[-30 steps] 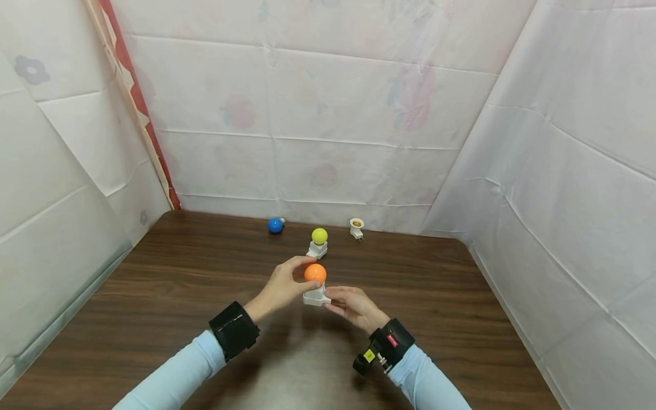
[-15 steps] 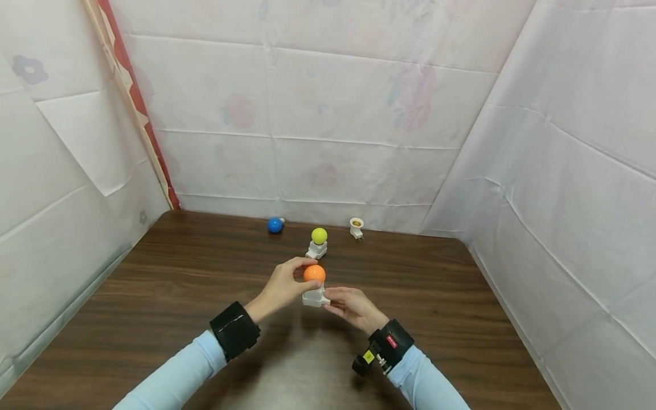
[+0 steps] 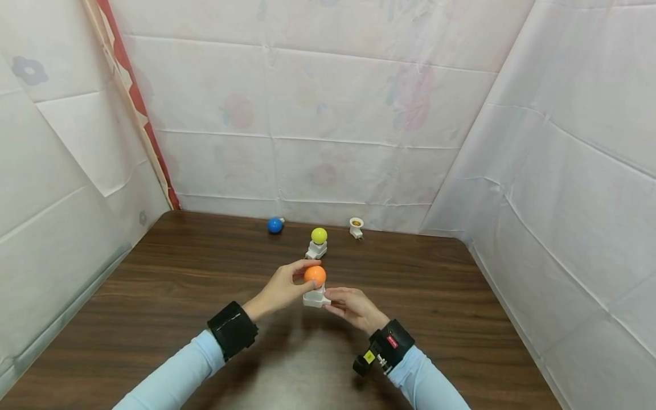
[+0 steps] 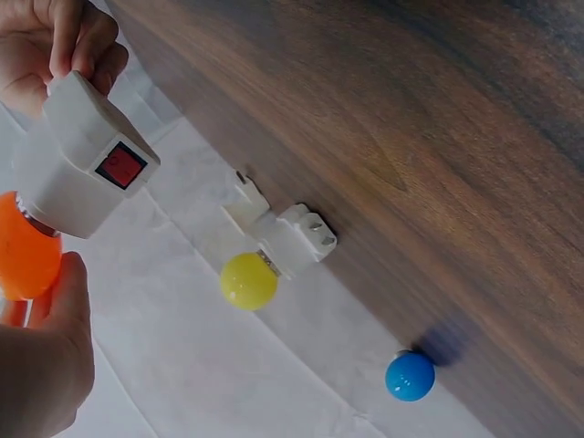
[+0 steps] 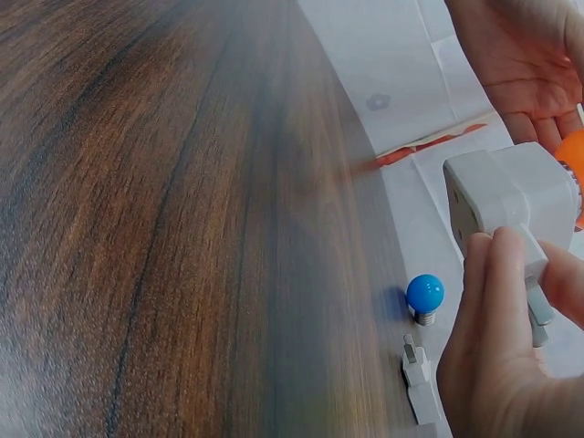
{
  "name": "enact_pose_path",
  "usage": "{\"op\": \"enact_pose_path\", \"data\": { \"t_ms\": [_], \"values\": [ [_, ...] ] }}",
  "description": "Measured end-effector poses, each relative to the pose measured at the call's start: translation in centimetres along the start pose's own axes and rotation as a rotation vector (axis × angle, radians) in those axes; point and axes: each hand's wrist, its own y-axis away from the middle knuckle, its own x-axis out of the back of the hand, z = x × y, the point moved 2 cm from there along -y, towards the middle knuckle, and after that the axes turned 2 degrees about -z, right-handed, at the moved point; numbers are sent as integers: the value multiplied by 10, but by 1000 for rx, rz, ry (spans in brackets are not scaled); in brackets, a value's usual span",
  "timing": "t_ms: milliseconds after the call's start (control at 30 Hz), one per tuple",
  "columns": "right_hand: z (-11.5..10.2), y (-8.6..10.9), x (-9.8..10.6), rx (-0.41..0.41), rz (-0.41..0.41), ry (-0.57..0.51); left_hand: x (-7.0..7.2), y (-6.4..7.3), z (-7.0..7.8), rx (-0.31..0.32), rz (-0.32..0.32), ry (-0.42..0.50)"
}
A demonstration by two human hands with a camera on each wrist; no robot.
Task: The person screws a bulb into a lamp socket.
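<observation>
Nearest are two light-blue sleeves [image 3: 169, 376] with broad black wrist straps [image 3: 233, 330], the right one carrying a small black fitting marked with yellow. They lie over a brown wood-grain table [image 3: 102, 324], whose surface spreads to the left and right of the forearms, with pale sheeting beyond both side edges.

Farther in, near the table's middle, the right hand [image 3: 355, 308] pinches the narrow right-hand end of a white plastic plug-in lamp socket [image 3: 314, 298], fingertips on one side and thumb on the other. The left wrist view shows a red switch [image 4: 120, 165] on the socket's body. Seated in the socket's top is a glossy orange round bulb [image 3: 315, 275]. The left hand [image 3: 281, 289] reaches it from the left, thumb on the near side and forefinger curved around the far side, the gap between them filled by the bulb.

Just beyond the left forefinger, a glossy yellow round bulb [image 3: 319, 236] sits in a second white plastic socket [image 3: 316, 249], the closest obstacle on the far side. Farther left, near the far edge, lies a blue round bulb [image 3: 275, 226] with a metal base; farther right is a white socket with a round open mouth [image 3: 356, 232]. Behind that edge hangs white sheeting [image 3: 328, 102] with faint floral prints.
</observation>
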Motion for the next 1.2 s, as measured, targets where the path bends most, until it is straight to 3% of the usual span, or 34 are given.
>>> {"op": "enact_pose_path", "data": {
  "t_ms": [67,167,367,500,633,833,1100,1200],
  "values": [
    [0,0,0,-2,2,-3,0,0,0,1,5,2],
    [-1,0,-1,-1,5,-4,-2,-4,-13,-17,46,0],
    [-3,0,-2,-2,9,-8,-6,-3,-10,-1,156,-36],
    [-3,0,-2,3,-1,-14,-7,-3,-8,26,176,-59],
    [-3,1,-2,6,-3,-14,-7,-3,-8,32,154,-49],
    [-1,1,-2,7,1,-3,-7,-2,-9,18,67,-34],
    [0,0,-2,10,-5,-2,-2,5,17,-47,8,-37],
    [0,0,-2,6,-5,-7,-3,4,12,-52,22,-49]
  ]
}}
